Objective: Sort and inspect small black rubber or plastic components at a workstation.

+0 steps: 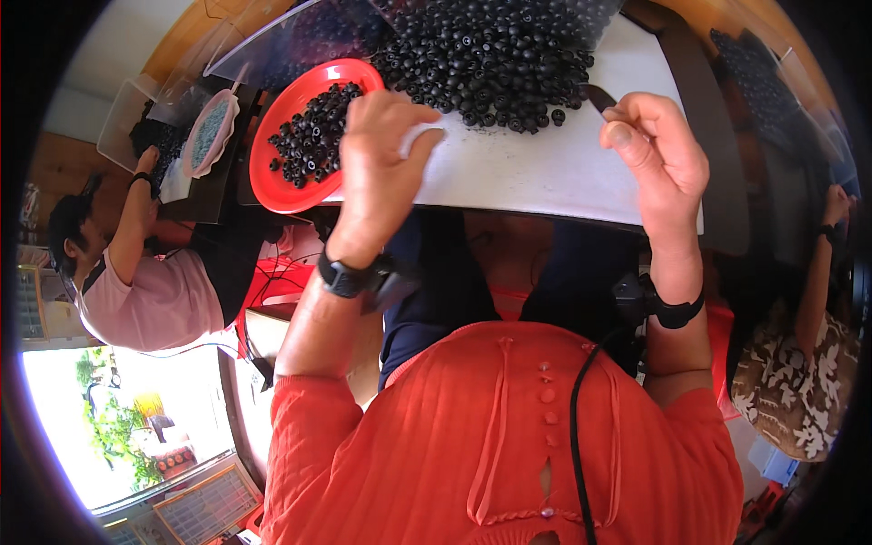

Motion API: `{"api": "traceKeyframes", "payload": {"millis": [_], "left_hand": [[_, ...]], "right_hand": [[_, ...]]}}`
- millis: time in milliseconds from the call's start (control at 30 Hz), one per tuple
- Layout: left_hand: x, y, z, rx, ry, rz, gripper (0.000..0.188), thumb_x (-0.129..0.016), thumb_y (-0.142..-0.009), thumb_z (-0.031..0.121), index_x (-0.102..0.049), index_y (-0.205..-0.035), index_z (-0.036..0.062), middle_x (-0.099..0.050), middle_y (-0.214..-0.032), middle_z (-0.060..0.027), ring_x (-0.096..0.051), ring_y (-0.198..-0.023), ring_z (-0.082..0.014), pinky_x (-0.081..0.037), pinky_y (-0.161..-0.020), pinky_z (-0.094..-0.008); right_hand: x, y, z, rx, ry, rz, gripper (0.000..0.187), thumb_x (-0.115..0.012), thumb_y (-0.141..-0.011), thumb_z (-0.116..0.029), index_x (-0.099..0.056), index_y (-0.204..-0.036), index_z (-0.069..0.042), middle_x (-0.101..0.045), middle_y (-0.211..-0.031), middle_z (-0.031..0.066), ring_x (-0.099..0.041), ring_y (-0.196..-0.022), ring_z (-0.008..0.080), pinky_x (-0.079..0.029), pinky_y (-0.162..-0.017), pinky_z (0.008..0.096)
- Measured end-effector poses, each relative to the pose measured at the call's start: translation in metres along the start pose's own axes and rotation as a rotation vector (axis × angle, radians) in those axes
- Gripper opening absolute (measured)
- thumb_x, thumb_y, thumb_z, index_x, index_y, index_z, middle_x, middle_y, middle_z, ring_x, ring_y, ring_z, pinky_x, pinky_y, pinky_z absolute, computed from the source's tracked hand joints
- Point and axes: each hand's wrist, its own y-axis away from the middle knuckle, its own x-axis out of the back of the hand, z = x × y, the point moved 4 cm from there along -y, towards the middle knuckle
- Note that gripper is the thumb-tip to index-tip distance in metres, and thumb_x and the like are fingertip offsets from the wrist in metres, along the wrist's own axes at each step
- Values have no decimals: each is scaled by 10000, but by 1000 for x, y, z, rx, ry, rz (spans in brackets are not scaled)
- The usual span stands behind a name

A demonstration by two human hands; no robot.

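My left hand hovers at the right rim of a red plate, thumb and index finger apart, with nothing visible between them. Small black bead-like pieces, some showing pale rings, lie heaped on the plate. My right hand is closed in a pinch at the right side of the white work surface. From its fingertips a small dark blade-like tool points toward a large pile of round black pieces. The tool's handle is hidden in the hand.
Clear plastic panels stand behind the pile. The white board ends just in front of my lap. On the left a co-worker reaches toward dark pieces near a pale scalloped bowl. Another person's arm shows at right.
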Motion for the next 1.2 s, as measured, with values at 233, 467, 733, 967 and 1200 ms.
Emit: {"api": "traceKeyframes", "payload": {"millis": [233, 467, 733, 967, 1200], "left_hand": [[-49, -17, 19, -179, -219, -122, 245, -791, -776, 67, -758, -1017, 42, -586, -912, -103, -553, -928, -315, -500, -791, -433], [-50, -10, 21, -243, -275, -165, 231, -772, -788, 46, -745, -1017, 30, -596, -918, -103, -565, -921, -317, -504, -786, -432], [-45, 2, 21, -169, -159, -59, 217, -764, -764, 9, -729, -977, 29, -594, -951, -102, -574, -924, -328, -518, -749, -442], [-51, 3, 24, -207, -230, -98, 206, -763, -758, 22, -712, -957, 32, -604, -953, -108, -585, -936, -336, -533, -748, -434], [-57, 0, 19, -176, -243, -137, 182, -748, -803, 45, -717, -980, 22, -621, -943, -119, -613, -925, -305, -539, -744, -422]], "right_hand": [[7, 6, 18, -101, -294, 27, 172, -655, -1032, -71, -630, -1167, 32, -662, -971, 28, -595, -825, 79, -494, -744, 220], [2, 5, 22, -90, -210, 6, 156, -673, -1027, -100, -667, -1095, 40, -730, -954, 43, -617, -801, 83, -508, -726, 222], [-20, 5, 10, 6, 45, -127, 148, -706, -996, -109, -667, -966, 30, -742, -837, 98, -674, -735, 122, -530, -674, 263], [-23, 7, 10, 0, 90, -130, 172, -713, -991, -135, -674, -934, 22, -716, -784, 94, -625, -667, 131, -496, -628, 276], [-26, 8, 15, -28, 75, -111, 191, -719, -986, -153, -677, -911, 18, -699, -754, 96, -617, -640, 138, -483, -602, 290]]}}
